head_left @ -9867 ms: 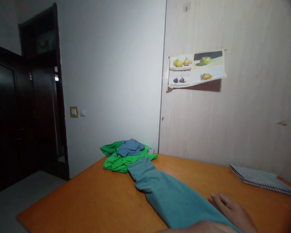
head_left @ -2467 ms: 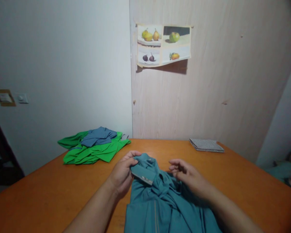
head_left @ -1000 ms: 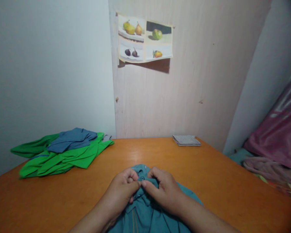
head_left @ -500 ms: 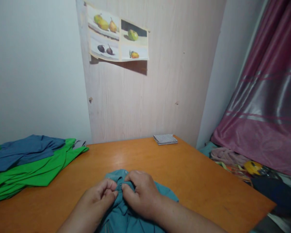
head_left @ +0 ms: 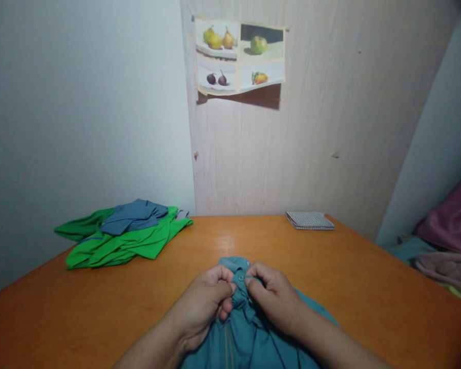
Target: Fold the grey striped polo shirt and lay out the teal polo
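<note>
A teal shirt [head_left: 249,338] lies on the orange table [head_left: 100,302] right in front of me. My left hand [head_left: 205,302] and my right hand [head_left: 272,297] meet at its collar end, both with fingers curled and pinching the fabric. A small button shows between my thumbs. The two hands touch each other over the cloth.
A pile of green and blue garments [head_left: 123,233] sits at the table's far left. A folded striped cloth [head_left: 309,220] lies at the far right near the wooden panel. A fruit poster [head_left: 240,56] hangs on that panel. Pink bedding [head_left: 449,230] is at the right.
The view has swung back to the left since half a second ago. Both hands stay pinched together on the teal shirt's collar, with the button now showing between them.
</note>
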`<state>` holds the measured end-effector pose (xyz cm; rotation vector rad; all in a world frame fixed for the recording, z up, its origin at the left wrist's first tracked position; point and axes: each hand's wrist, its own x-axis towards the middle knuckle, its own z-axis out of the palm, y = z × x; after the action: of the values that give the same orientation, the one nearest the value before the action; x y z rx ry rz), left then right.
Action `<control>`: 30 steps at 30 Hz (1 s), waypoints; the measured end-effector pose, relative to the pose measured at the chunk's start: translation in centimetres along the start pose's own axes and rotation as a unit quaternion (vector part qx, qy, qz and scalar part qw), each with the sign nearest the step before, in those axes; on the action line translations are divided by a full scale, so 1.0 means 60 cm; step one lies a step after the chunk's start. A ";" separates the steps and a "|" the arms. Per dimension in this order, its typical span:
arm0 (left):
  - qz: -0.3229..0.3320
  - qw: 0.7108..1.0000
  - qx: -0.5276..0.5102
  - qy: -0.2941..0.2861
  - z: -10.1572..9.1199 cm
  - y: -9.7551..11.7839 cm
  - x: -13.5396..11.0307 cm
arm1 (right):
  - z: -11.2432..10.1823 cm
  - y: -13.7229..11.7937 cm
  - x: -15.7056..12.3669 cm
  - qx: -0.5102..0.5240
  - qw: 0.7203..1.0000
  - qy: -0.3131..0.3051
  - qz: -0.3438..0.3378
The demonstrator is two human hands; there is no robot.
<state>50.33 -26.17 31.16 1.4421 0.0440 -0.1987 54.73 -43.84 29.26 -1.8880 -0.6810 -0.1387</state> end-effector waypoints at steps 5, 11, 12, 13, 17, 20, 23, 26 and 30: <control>0.012 0.999 -0.043 0.005 0.007 -0.003 0.002 | 0.001 0.008 0.002 -0.019 1.000 -0.008 -0.009; 0.019 0.999 0.014 0.038 0.005 -0.011 0.009 | 0.005 0.010 0.000 -0.026 0.999 -0.030 -0.024; 0.012 0.999 0.015 0.040 0.004 -0.012 0.010 | 0.006 0.011 -0.001 -0.032 0.999 -0.026 -0.028; 0.005 0.999 0.011 0.039 0.004 -0.013 0.011 | 0.007 0.011 -0.002 -0.040 0.999 -0.017 -0.032; -0.003 1.000 -0.015 0.027 0.007 -0.016 0.011 | 0.012 0.013 -0.003 -0.068 0.997 0.016 -0.038; 0.020 0.999 -0.011 0.030 0.012 -0.016 0.009 | 0.010 0.010 -0.003 -0.053 0.998 0.001 -0.018; 0.036 0.999 0.005 0.030 0.015 -0.013 0.009 | 0.006 0.005 -0.001 -0.019 1.000 -0.022 -0.001; 0.030 0.999 0.025 0.020 0.015 -0.009 0.009 | 0.001 0.002 0.001 0.027 0.998 -0.046 0.020; 0.020 1.000 0.015 -0.003 0.011 -0.006 0.007 | -0.004 0.003 0.004 0.094 0.990 -0.080 0.062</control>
<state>50.63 -26.91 30.85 1.4712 0.0071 -0.1714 55.09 -43.99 29.32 -1.7667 -0.6576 0.1529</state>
